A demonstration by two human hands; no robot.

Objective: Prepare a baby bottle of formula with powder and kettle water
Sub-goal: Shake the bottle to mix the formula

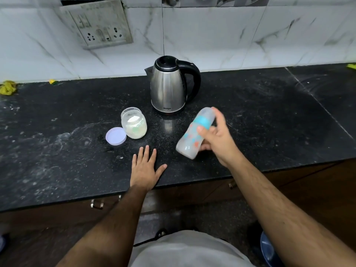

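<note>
Both hands are busy: my right hand (pixel 215 139) grips the capped baby bottle (pixel 194 132) tilted above the table (pixel 269 116); my left hand (pixel 145 166) lies flat, empty. A loose cap could spray formula.

Jar (pixel 134 123) left before kettle (pixel 168 86)

My left hand (pixel 145 168) and right hand (pixel 217 140) are both bare: no gloves, no rings on the fingers that I can see, and no watch or band at either wrist. Back from the fingers, both forearms are uncovered the whole way to the frame edge, with no sleeve in view, and fine hair shows along them. Below and between the arms I see a light grey-white garment (pixel 185 249) covering my torso.
</note>
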